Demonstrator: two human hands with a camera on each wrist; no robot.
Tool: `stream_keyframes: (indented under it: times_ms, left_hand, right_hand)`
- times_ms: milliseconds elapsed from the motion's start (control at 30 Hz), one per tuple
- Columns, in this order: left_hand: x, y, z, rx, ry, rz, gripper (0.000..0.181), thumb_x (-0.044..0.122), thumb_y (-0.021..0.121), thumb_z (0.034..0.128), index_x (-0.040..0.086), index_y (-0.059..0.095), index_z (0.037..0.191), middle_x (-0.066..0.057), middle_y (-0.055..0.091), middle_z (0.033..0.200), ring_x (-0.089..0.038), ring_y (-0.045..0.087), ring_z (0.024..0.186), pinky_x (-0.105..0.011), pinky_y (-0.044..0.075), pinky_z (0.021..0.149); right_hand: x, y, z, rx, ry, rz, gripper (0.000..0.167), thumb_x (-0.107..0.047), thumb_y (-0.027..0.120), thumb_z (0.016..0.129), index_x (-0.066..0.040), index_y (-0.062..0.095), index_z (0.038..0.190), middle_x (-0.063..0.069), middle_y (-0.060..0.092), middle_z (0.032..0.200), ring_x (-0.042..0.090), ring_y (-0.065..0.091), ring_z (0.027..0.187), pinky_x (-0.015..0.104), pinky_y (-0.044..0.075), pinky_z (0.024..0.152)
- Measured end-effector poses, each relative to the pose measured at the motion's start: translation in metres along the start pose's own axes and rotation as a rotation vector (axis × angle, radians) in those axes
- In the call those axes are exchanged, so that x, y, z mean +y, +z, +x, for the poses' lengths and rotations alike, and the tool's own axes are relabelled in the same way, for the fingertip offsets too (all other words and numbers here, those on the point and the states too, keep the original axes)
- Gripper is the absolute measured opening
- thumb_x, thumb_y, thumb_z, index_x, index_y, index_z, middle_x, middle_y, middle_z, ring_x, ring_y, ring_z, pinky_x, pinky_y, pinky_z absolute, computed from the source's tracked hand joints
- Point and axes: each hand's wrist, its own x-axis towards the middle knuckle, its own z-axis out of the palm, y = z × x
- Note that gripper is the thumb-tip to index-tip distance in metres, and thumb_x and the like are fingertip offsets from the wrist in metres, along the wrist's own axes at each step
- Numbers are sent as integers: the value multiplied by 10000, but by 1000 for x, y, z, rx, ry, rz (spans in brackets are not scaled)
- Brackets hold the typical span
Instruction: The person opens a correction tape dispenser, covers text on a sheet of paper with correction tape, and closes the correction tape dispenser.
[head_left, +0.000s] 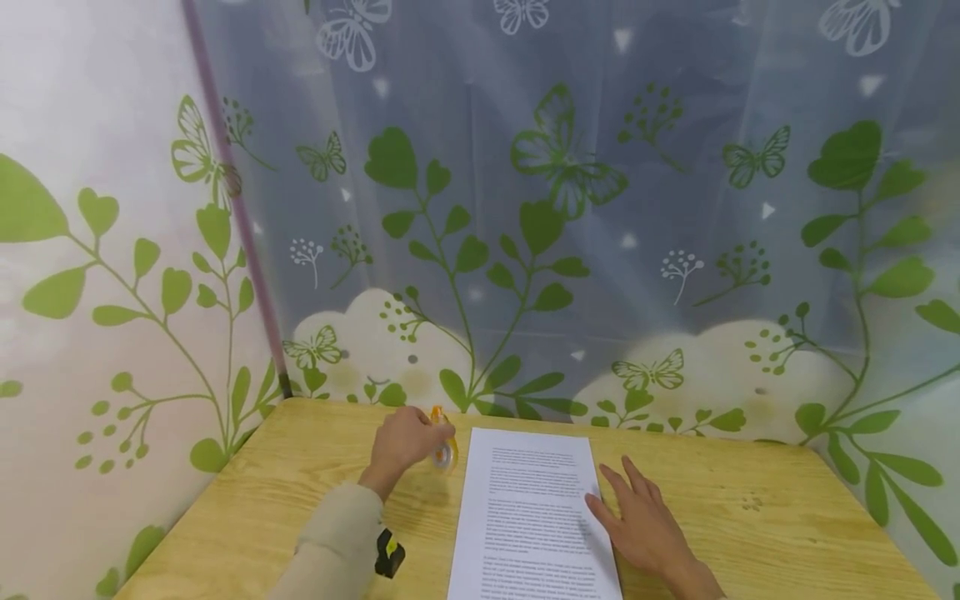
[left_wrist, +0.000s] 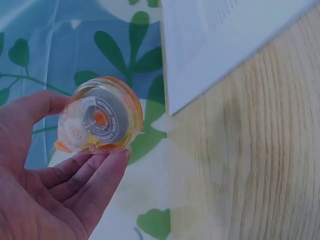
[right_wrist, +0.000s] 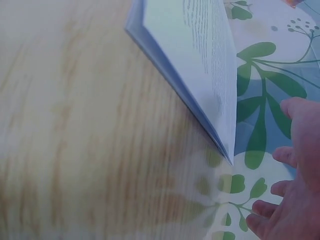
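Between the thumb and fingers of my left hand (head_left: 408, 440) is a round, clear and orange tape dispenser (head_left: 444, 450), held just left of the printed paper's top part. In the left wrist view the hand (left_wrist: 60, 175) pinches the dispenser (left_wrist: 102, 116) by its edges, its grey hub facing the camera. The printed paper (head_left: 528, 508) lies on the table. Over its right edge, my right hand (head_left: 643, 525) has its fingers spread and grips nothing; the right wrist view shows those fingers (right_wrist: 287, 156) apart from the paper stack (right_wrist: 200, 65).
A black and yellow object (head_left: 389, 553) sits on the wooden table (head_left: 750, 508) beside the left sleeve. A curtain (head_left: 480, 208) with leaf and butterfly prints hangs behind the table's back edge and along the sides.
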Motion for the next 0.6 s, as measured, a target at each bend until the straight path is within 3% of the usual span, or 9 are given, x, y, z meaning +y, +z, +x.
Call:
stream_keyframes:
  times_ms: [133,267,367,600]
  left_hand:
    - [-1,-1,2,-17,-27,-123,443,395,666,829,152,446,530,41,396,466,-89,332,413,-240,300,406]
    - [-3,2,1,-45,-63,-421,316,326,681,841,25,643,753,-79,602,675,-156,590,564,-291,531,539]
    - [-6,8,-2,-82,-111,-608,370,301,706,834,-50,661,941,-147,632,813,-211,647,671,-325,566,634]
    - [-6,32,-10,-180,-237,-773,490,378,759,797,-39,641,1023,-122,658,866,-197,667,728,-318,562,667]
  right_hand:
    - [-2,-2,1,-2,-2,3,718,-588,400,961,-63,394,1450,300,180,1512,567,234,1296,690,318,909]
    - [-5,-3,1,10,-2,3,697,-560,407,971,-52,391,1449,300,184,1510,560,235,1300,690,311,919]
    - [-7,-3,1,17,3,7,685,-539,416,977,-36,398,1441,309,199,1502,556,245,1298,682,304,937]
    - [-7,2,0,13,33,61,749,-615,364,957,-40,410,1435,304,224,1496,536,241,1312,671,294,957]
